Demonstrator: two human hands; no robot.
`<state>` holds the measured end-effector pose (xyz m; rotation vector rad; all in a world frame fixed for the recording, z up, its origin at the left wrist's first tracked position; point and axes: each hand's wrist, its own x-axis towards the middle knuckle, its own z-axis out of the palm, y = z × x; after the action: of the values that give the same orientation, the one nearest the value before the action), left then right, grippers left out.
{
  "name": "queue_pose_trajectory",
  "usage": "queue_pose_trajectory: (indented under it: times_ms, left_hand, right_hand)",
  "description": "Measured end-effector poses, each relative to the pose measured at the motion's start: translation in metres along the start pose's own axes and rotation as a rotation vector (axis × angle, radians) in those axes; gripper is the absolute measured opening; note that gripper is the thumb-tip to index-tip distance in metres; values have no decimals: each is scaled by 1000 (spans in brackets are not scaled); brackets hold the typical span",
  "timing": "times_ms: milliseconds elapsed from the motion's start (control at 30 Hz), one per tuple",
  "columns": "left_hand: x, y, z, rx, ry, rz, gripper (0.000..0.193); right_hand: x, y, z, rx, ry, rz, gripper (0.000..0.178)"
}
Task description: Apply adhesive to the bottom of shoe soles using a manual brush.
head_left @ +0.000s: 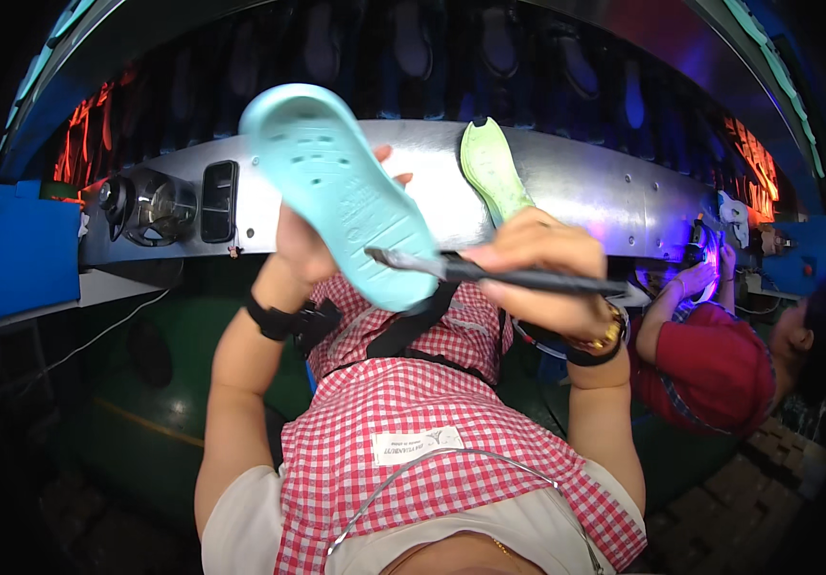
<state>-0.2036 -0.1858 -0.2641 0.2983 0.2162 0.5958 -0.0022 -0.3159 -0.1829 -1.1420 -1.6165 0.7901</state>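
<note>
Shiny metal bench [585,196] carries a green shoe sole [489,168]. Before it, our left hand [302,244] supports the pale-blue shoe sole [341,187], its fingers spread partly behind; our right hand [547,254] is closed around the brush [465,272]. We seem to be brushing; the next stroke probably calls for steady support.

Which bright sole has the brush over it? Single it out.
The light blue sole, held in the left hand; the pale green sole lies on the metal bench.
</note>
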Motion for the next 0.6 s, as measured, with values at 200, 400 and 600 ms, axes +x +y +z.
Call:
queue_pose_trajectory:
  times_ms: [200,400,600]
  left_hand:
    - [7,-25,-3,74,115,5,82]
    - [15,-14,-10,169,234,258,83]
    - [12,-17,11,145,63,298,88]
  right_hand:
    - [8,45,31,221,200,321,21]
    - [-2,25,47,-265,-4,-115,19]
    - [13,-2,11,-19,-41,228,23]
